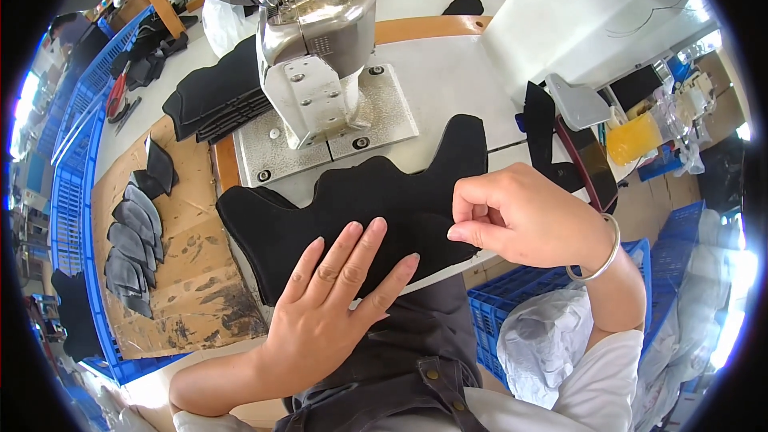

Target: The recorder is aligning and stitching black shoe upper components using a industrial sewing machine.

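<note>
A wide black fabric piece (pixel 384 196) with a wavy far edge lies in front of the sewing machine (pixel 316 48). At its left end a second layer shows beneath. My left hand (pixel 332 304) is open and rests flat on the fabric, fingers spread. Over the fabric's right part is my right hand (pixel 520 216), closed with thumb and bent fingers drawn together; whatever they may hold is too small to make out. The machine's metal plate (pixel 392 104) lies just beyond the fabric.
Left of the machine is a stack of black cut pieces (pixel 224 88). Several grey pieces (pixel 132 248) lie on a stained cardboard sheet (pixel 200 288). Red-handled scissors (pixel 118 94) lie farther left. A narrow black piece (pixel 540 124) is at right; a blue crate (pixel 488 304) stands below.
</note>
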Demonstrator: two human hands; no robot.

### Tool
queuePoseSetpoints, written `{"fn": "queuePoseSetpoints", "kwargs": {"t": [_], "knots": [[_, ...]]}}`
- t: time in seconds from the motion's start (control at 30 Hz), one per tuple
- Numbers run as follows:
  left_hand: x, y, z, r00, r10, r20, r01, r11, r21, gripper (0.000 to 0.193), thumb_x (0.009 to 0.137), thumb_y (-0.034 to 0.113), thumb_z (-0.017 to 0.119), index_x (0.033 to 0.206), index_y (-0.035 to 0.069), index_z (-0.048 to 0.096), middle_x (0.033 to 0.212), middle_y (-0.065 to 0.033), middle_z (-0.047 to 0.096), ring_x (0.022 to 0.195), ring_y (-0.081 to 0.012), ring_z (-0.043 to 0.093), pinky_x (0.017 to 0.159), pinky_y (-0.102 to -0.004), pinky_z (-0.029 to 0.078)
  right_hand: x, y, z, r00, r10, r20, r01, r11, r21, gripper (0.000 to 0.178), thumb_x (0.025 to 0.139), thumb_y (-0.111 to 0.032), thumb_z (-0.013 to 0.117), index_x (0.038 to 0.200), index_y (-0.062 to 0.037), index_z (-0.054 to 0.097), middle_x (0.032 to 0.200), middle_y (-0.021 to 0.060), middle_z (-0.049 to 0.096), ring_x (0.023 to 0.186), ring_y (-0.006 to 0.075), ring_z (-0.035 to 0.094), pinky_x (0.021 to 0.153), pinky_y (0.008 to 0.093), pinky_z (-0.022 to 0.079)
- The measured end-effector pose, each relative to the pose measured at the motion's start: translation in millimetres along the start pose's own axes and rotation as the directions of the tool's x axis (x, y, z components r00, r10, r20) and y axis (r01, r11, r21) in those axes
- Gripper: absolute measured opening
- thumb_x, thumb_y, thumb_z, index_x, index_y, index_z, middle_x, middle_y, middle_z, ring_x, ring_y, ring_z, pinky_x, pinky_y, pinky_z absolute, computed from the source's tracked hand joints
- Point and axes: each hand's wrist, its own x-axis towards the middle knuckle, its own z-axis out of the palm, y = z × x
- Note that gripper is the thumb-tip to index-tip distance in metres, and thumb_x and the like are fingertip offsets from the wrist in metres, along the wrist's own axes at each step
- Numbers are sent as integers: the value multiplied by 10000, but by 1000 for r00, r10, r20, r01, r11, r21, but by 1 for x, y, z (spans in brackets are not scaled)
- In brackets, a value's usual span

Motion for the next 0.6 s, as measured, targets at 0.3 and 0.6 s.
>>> {"fn": "queuePoseSetpoints", "kwargs": {"t": [0.3, 0.6], "knots": [[0, 0, 0, 1000, 0, 13, 0, 1000, 25, 778, 624, 281, 777, 1353, 235, 508, 1462, -167, 388, 1318, -331, 412, 1041, -462, 358, -11, -6, 12, 989, -64, -133, 41, 984, -172, 213, 828, -203, 674, 786, -45, 537, 702, 100, 616, 639, 299, 618, 571, 408, 474], [5, 0, 2, 998, 54, -31, -57, 996, -72, 794, 685, 333, 745, 1366, 71, 432, 1416, -173, 440, 1329, -329, 410, 1089, -528, 266, -17, -10, 63, 915, -366, -169, 215, 798, -563, 724, 744, -317, 702, 1348, 0, 460, 1452, 168, 396, 1330, 310, 394, 1068, 467, 313]]}}
